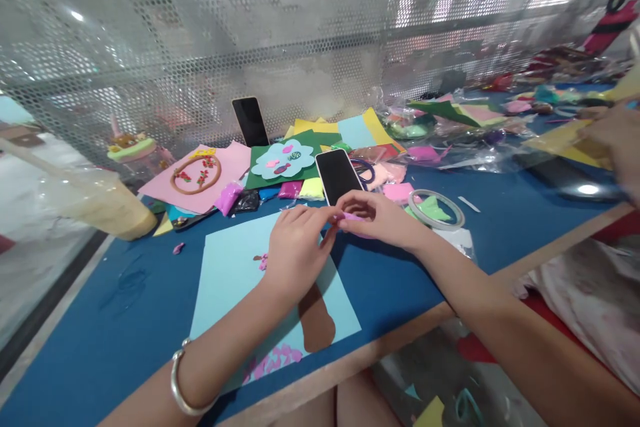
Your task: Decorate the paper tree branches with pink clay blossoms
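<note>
My left hand (295,247) and my right hand (377,217) meet above a light blue sheet (225,280) on the blue table top (120,320). Both pinch a small piece of pink clay (350,217) between their fingertips. The sheet bears a brown clay trunk shape (317,323), pink clay bits at its near edge (275,360) and a few small pieces near my left hand (261,261). A silver bangle (183,380) circles my left wrist.
A black phone (338,175) lies just beyond my hands; another (250,121) leans on the mesh wall. Coloured paper, clay packets (280,190), a pink sheet with a ring (197,173), a tape roll (436,209). Another person's hand (617,140) at right.
</note>
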The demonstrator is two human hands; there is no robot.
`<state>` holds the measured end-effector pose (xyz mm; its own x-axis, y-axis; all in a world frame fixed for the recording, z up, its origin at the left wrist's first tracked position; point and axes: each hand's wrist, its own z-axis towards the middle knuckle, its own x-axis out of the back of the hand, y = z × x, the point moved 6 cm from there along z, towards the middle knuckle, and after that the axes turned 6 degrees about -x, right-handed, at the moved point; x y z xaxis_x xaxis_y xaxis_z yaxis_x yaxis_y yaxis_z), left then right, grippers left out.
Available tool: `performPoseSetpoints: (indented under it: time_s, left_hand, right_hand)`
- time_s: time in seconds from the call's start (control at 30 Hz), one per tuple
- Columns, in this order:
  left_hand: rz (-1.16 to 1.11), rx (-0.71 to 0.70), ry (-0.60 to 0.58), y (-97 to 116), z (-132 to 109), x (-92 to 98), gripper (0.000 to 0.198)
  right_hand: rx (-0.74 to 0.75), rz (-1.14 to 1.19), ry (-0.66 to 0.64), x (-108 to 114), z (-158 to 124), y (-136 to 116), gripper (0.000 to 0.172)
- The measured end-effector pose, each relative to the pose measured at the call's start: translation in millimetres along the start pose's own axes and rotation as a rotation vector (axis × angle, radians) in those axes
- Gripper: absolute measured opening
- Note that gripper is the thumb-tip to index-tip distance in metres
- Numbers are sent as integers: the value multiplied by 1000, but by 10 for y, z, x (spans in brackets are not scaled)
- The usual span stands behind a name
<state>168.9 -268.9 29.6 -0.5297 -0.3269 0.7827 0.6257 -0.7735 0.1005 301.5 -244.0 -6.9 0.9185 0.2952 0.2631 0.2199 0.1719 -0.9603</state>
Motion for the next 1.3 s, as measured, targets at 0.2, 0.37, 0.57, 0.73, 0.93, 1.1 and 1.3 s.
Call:
performPoseSetpoints:
  time_s: [0.2, 0.37, 0.57, 0.73, 0.93, 1.1, 1.3]
  left_hand:
    - [31, -53, 39, 5, -35, -34, 17]
    - [-119, 18, 19, 0, -19, -11, 19]
    - [-218, 113, -79, -41, -16, -25, 20]
    - [-116, 35, -365, 19, -87, -227, 23]
    - [-69, -63, -403, 123, -140, -275, 23]
    - [-39, -100, -437, 151, -206, -254, 33]
    - [-295, 7, -411, 109, -264, -153, 55]
  right_hand:
    - [31, -33, 23, 4, 0, -1, 15]
    - [49, -43, 57, 32, 16, 1, 15]
    - [-26, -1, 302, 225, 50, 118, 18]
    - [-70, 7, 327, 257, 53, 154, 21]
    - [-68, 4, 328, 255, 39, 137, 19]
    - [-74, 9, 322, 258, 40, 151, 20]
    - [-58, -3, 321, 255, 42, 117, 18]
